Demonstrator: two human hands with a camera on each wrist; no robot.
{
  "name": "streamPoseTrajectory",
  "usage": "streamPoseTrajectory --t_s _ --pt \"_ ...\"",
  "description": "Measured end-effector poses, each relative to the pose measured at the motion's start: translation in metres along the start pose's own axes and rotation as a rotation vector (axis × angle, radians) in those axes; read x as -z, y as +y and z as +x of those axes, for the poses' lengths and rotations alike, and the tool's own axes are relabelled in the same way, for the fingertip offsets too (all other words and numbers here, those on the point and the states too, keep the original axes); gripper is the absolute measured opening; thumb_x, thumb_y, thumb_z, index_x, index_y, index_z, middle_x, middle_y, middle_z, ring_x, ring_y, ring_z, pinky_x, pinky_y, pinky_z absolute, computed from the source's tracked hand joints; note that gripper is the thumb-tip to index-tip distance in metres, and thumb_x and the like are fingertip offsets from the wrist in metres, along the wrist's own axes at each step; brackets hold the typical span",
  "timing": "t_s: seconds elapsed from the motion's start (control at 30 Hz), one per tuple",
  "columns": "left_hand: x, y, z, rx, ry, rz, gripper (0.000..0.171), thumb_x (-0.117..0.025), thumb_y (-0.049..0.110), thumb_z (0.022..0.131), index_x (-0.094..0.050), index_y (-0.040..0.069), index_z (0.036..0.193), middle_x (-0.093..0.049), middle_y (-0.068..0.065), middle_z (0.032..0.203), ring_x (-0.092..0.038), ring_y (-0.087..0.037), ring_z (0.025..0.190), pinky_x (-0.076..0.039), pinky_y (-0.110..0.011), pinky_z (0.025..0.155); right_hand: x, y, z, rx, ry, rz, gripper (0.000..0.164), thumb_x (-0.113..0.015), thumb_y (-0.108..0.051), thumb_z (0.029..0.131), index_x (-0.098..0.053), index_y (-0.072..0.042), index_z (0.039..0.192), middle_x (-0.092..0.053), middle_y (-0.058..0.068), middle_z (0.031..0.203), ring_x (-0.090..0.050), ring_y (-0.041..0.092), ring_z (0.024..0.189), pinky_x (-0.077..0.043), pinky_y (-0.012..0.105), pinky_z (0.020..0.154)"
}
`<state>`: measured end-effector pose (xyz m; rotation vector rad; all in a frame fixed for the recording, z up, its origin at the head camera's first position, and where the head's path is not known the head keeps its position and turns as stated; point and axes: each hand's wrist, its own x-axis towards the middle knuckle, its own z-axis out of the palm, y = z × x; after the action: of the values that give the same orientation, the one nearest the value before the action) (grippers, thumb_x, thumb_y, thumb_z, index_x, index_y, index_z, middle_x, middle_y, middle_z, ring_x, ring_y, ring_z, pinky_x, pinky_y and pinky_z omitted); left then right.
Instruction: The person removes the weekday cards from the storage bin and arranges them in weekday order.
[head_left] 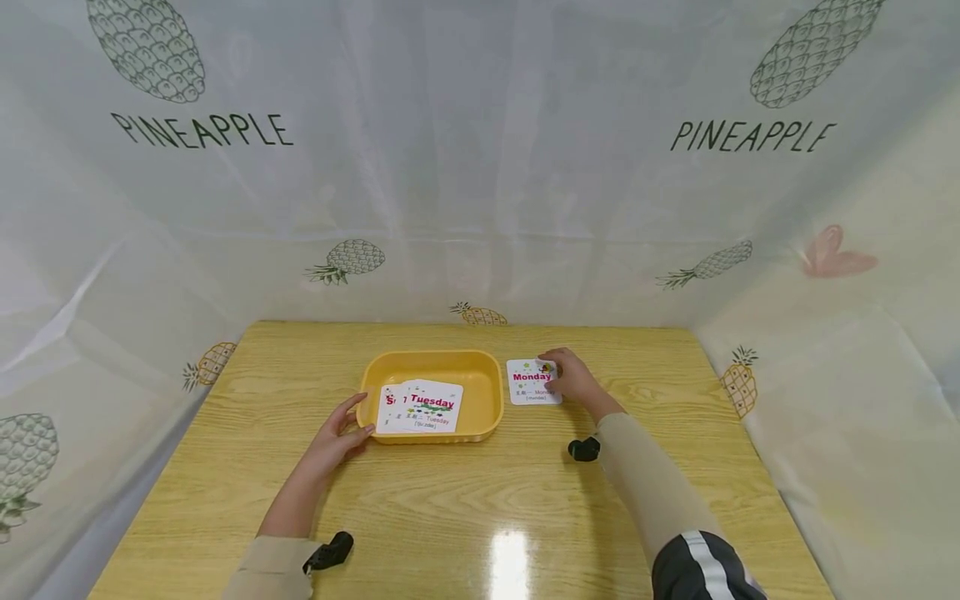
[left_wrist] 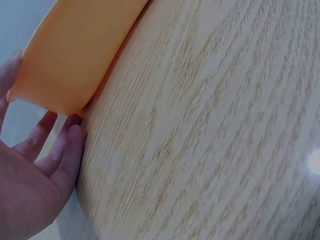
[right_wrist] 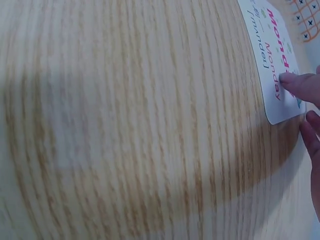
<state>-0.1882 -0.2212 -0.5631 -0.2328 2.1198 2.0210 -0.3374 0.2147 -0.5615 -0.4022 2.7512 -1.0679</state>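
A yellow plastic tray (head_left: 480, 417) stands on the table and holds several white cards. The top card (head_left: 435, 407) reads "Tuesday" and overlaps the others. My left hand (head_left: 341, 433) rests against the tray's left end, its fingers touching the outer wall and rim. In the left wrist view those fingers (left_wrist: 67, 142) look fairly straight beside the tray wall (left_wrist: 75, 55). Right of the tray, a "Monday" card (head_left: 531, 392) lies flat on the table. The right hand (head_left: 576, 382) touches this card: the thumb (right_wrist: 300, 85) presses its face and the other fingers are at its edge.
The wooden table (head_left: 420, 500) reaches back to a white curtain (head_left: 480, 167) printed with pineapples. It also hangs along both sides. A dark strap end (head_left: 330, 552) sticks out near the left wrist, another piece (head_left: 583, 450) near the right.
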Motion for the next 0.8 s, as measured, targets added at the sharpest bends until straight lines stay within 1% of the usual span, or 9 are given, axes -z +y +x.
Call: streamPoseTrajectory --t_s 0.1,0.2,0.33,0.53,0.67,0.8 --pt "0.0 0.001 0.0 0.0 0.002 -0.003 0.069 -0.065 0.009 0.094 -0.031 0.019 0.153 -0.041 -0.022 0.14 -0.058 -0.016 0.097 -0.051 -0.033 0.081 0.001 -0.001 -0.002 0.0 0.025 0.024 0.058 -0.074 0.004 0.083 -0.054 -0.002 0.137 -0.043 0.02 0.141 -0.046 0.036 0.118 -0.04 0.05 0.098" --pt "0.0 0.002 -0.001 0.002 0.002 -0.003 0.068 -0.065 0.01 0.094 -0.031 0.019 0.153 -0.04 -0.022 0.141 -0.058 -0.018 0.098 -0.051 -0.033 0.081 0.003 -0.005 -0.005 0.005 0.051 0.066 0.059 -0.073 0.002 0.085 -0.052 -0.002 0.139 -0.043 0.02 0.14 -0.043 0.038 0.125 -0.037 0.052 0.101" --pt "0.001 0.003 -0.002 0.002 -0.002 0.003 0.068 -0.064 0.01 0.095 -0.03 0.02 0.153 -0.039 -0.022 0.143 -0.057 -0.02 0.101 -0.05 -0.033 0.082 0.008 -0.017 -0.008 0.012 0.064 0.122 0.056 -0.07 0.001 0.088 -0.05 -0.003 0.141 -0.042 0.019 0.141 -0.039 0.039 0.13 -0.035 0.053 0.103" --pt "0.002 0.002 -0.004 0.007 -0.003 0.008 0.069 -0.064 0.011 0.095 -0.028 0.02 0.154 -0.038 -0.021 0.144 -0.057 -0.016 0.099 -0.05 -0.034 0.082 0.015 -0.043 -0.014 0.047 0.063 0.16 0.055 -0.071 -0.002 0.088 -0.052 -0.004 0.14 -0.045 0.018 0.139 -0.044 0.037 0.126 -0.039 0.05 0.101" --pt "0.001 0.002 -0.003 0.009 0.002 0.014 0.07 -0.065 0.013 0.095 -0.029 0.02 0.154 -0.038 -0.022 0.144 -0.057 -0.014 0.097 -0.05 -0.033 0.08 0.016 -0.056 -0.019 0.073 0.059 0.221 0.054 -0.071 -0.001 0.088 -0.053 -0.003 0.139 -0.047 0.018 0.138 -0.046 0.037 0.124 -0.039 0.05 0.101" --pt "0.0 0.002 -0.002 0.007 0.001 0.018 0.07 -0.066 0.014 0.095 -0.029 0.02 0.154 -0.037 -0.022 0.144 -0.056 -0.014 0.097 -0.049 -0.032 0.079 0.016 -0.066 -0.024 0.094 0.048 0.273 0.052 -0.071 -0.003 0.088 -0.055 -0.006 0.137 -0.05 0.015 0.136 -0.048 0.036 0.123 -0.04 0.049 0.101"
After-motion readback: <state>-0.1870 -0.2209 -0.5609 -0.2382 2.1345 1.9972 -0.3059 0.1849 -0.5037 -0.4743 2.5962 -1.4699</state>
